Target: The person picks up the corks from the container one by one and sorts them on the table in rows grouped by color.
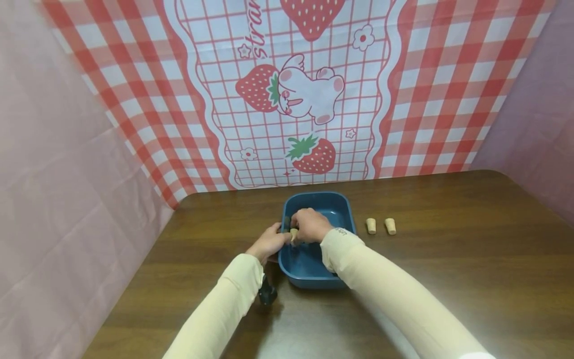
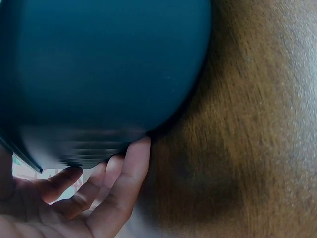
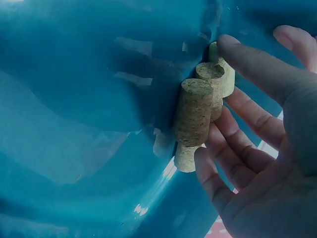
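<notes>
A deep blue plastic basin (image 1: 309,276) stands on the table. My left hand (image 1: 269,243) holds its left wall, thumb over the rim; in the left wrist view the fingers (image 2: 131,173) lie against the ribbed outer side. Inside the basin, my right hand (image 1: 312,227) reaches down by that same wall. Several tapered corks stand close together there in the right wrist view, the nearest cork (image 3: 194,111) above a lower cork (image 3: 185,158). My right thumb and fingers pinch the far cork (image 3: 228,77), while other fingertips touch the nearer ones. One cork (image 1: 293,234) shows between the hands in the head view.
Two more corks, a left one (image 1: 370,226) and a right one (image 1: 390,226), stand on the brown wooden table (image 1: 448,259) right of the basin. Behind the table hangs a red-and-white strawberry cloth (image 1: 215,124). Pink curtains (image 1: 80,199) flank both sides.
</notes>
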Tool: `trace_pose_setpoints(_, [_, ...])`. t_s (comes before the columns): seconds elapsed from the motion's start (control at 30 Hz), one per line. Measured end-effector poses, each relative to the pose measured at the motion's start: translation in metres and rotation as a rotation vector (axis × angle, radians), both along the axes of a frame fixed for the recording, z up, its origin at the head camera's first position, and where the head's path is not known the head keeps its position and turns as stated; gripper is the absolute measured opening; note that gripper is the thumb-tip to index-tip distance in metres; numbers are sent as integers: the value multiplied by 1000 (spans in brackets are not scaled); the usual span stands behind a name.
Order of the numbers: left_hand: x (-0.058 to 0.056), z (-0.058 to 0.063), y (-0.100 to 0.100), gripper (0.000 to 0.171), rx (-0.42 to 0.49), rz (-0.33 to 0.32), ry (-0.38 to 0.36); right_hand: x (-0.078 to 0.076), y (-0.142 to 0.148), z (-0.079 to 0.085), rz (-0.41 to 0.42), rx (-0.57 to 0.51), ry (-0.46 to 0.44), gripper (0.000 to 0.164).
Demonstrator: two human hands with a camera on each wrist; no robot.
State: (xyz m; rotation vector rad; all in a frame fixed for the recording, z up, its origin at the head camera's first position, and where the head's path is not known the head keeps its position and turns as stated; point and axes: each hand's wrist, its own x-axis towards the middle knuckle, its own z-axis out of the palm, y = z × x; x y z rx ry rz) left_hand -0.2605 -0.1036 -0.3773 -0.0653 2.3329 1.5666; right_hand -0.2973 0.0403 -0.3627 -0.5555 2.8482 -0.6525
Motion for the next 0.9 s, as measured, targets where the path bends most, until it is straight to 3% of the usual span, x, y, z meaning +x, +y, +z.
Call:
trace_pose_setpoints(0.37, [0, 0, 1, 58, -8, 7, 7, -2, 11, 10, 11, -60, 24, 40])
trace_pose_setpoints(0.63, [0, 2, 2, 60, -9, 12, 11, -1, 19, 26, -14, -88, -3, 39])
trace_pose_setpoints(0.9, [0, 2, 2, 65, -5, 14, -3, 1, 28, 47, 30, -100, 33, 39])
